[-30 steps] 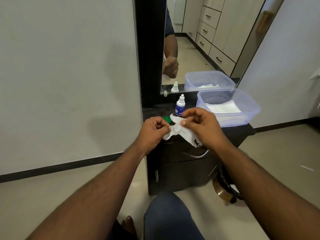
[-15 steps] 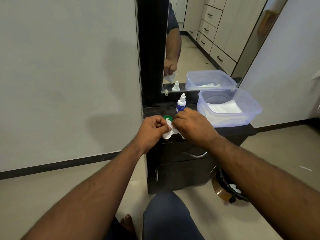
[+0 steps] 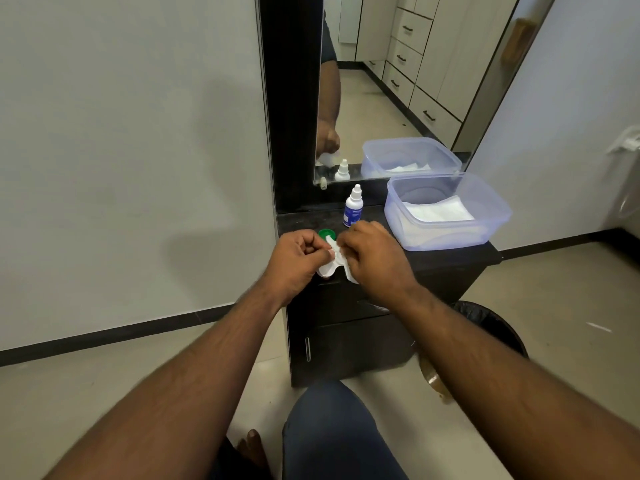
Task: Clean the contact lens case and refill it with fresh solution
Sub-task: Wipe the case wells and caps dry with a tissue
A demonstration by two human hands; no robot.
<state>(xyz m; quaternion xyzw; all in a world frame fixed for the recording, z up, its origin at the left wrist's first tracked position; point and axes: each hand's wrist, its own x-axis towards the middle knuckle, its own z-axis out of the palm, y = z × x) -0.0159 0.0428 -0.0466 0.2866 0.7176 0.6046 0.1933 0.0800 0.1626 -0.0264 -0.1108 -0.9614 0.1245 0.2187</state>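
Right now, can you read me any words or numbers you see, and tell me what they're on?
Solution bottle: its blue label has white print, too small and blurred to read.
Bottle's reflection in the mirror: no print can be made out.
Nothing else shows any words, numbers or signs.

A: State the position of the contact lens case (image 3: 325,269).

B: White, held above the front edge of the dark cabinet top; one round well is visible, the rest hidden by fingers and a white tissue (image 3: 341,258) lying against it.

A: Caps?

B: One green cap (image 3: 327,234) lies on the top, just behind the case.

A: Solution?

B: The solution bottle (image 3: 353,206), white with a blue label, stands upright and capped farther back.
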